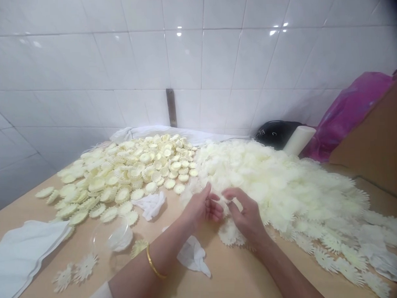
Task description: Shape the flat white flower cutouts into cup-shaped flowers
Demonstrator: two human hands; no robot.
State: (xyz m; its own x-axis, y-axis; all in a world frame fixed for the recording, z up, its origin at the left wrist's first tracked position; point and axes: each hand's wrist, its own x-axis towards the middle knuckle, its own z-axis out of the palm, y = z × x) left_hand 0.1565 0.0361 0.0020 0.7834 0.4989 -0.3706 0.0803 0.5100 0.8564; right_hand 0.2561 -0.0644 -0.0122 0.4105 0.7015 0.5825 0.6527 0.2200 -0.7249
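Observation:
My left hand (202,209) is at the middle of the table, palm turned inward, thumb raised and fingers loosely curled; I see nothing in it. Close beside it, my right hand (248,214) bends its thumb and index finger toward each other in a pinch; what lies between them is too blurred to make out. Under the right hand is a pale, thin notched-edge disc (231,234). Beyond it on the right spreads a large heap of thin pale discs (271,177). Thicker cream cup-like pieces with toothed rims (127,173) are heaped on the left.
Crumpled white cloths (151,205) (194,255) lie near my left arm. A clear round dish (118,233) with white material and loose notched pieces (86,268) are at left, by folded white sheets (26,255). Behind right: a white roll (299,140), black bag (276,134), cardboard (374,147).

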